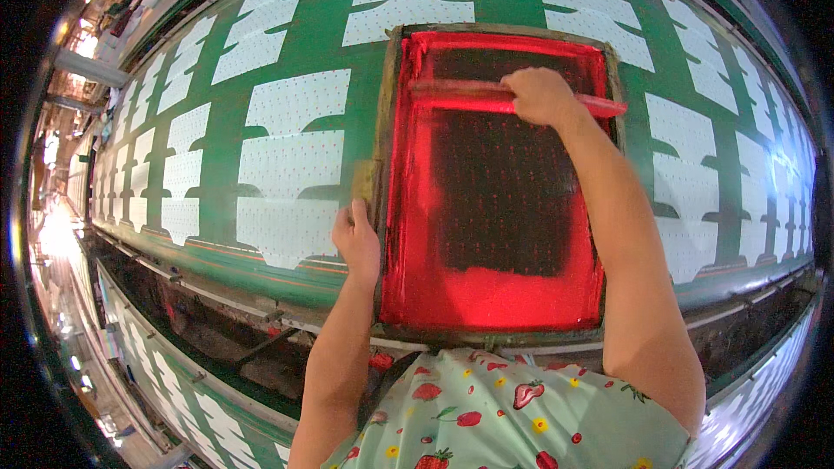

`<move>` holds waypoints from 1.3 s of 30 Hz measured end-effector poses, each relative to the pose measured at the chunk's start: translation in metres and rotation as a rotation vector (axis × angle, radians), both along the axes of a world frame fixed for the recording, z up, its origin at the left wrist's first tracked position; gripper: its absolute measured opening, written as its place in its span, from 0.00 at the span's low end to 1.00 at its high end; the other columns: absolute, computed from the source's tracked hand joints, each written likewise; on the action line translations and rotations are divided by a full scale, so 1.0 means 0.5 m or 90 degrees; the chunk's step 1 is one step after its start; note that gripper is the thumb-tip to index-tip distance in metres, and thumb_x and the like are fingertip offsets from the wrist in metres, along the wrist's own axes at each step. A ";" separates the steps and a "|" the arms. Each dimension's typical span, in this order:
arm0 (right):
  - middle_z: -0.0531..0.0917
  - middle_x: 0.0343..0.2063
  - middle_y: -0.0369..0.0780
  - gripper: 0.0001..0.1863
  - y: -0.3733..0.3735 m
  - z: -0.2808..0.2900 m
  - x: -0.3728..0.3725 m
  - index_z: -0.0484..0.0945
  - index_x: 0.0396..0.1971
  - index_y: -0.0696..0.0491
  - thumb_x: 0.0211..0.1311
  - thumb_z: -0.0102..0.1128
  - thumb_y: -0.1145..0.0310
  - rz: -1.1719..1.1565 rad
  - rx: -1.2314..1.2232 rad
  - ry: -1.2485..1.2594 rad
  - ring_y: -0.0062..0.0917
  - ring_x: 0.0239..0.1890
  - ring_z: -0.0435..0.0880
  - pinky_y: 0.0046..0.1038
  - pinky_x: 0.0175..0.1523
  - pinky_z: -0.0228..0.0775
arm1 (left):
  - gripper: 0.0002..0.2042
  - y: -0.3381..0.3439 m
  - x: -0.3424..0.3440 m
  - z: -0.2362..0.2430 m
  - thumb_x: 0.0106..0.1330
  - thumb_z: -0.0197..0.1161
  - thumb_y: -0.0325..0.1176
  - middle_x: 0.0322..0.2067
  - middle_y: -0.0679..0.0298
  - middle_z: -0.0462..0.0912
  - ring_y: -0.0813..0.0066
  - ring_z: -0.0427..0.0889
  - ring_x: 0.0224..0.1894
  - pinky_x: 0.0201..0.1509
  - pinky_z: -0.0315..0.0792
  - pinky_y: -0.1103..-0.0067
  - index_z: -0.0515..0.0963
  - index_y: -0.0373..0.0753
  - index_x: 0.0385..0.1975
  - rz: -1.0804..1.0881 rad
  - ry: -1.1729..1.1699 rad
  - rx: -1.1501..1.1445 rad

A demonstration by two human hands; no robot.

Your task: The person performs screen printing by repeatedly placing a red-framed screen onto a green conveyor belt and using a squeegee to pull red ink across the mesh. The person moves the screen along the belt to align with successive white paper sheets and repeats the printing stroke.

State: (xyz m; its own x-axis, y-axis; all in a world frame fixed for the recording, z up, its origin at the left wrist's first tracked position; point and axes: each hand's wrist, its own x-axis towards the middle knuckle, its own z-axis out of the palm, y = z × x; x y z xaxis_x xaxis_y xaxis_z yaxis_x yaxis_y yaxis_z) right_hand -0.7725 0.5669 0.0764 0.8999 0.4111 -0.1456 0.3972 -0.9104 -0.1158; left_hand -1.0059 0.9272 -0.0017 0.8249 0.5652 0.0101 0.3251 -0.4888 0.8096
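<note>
A wooden-framed printing screen (390,122) lies in front of me, its inside edges coated with bright red ink (499,300). Dark mesh (504,182) with small red marks shows in the middle. My right hand (540,95) is closed around a long red-stained squeegee (460,96), which lies across the far part of the screen. At the frame's left side, my left hand (356,236) is closed with curled fingers against the edge. Just beyond its fingertips a yellowish block (366,181) sits on the frame; part of the grip is hidden.
The screen rests on a long green printing table (217,152). White cut fabric pieces (291,152) with small printed dots lie in rows on both sides. A rail (234,300) runs along the near edge. Another table with white pieces (165,373) stands at the lower left.
</note>
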 end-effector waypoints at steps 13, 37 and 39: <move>0.90 0.45 0.46 0.16 0.105 0.005 -0.628 0.90 0.50 0.46 0.61 0.69 0.69 0.008 0.015 0.073 0.45 0.51 0.93 0.49 0.55 0.87 | 0.35 0.047 0.026 -0.092 0.80 0.62 0.58 0.51 0.32 0.88 0.34 0.86 0.55 0.63 0.76 0.53 0.84 0.20 0.53 -0.040 0.005 -0.094; 0.85 0.64 0.52 0.33 -0.258 -0.116 -0.818 0.79 0.70 0.60 0.74 0.71 0.54 -0.688 0.389 -0.163 0.46 0.70 0.80 0.46 0.76 0.71 | 0.17 0.001 0.026 0.107 0.65 0.78 0.19 0.47 0.56 0.92 0.67 0.90 0.43 0.54 0.82 0.69 0.83 0.28 0.53 -0.151 -0.151 -0.433; 0.86 0.64 0.51 0.34 -0.310 -0.124 -0.802 0.78 0.72 0.60 0.76 0.70 0.51 -0.704 0.537 -0.041 0.41 0.69 0.81 0.43 0.73 0.73 | 0.18 -0.009 0.032 0.142 0.64 0.78 0.20 0.47 0.56 0.91 0.67 0.90 0.44 0.54 0.82 0.69 0.83 0.28 0.53 -0.181 -0.163 -0.456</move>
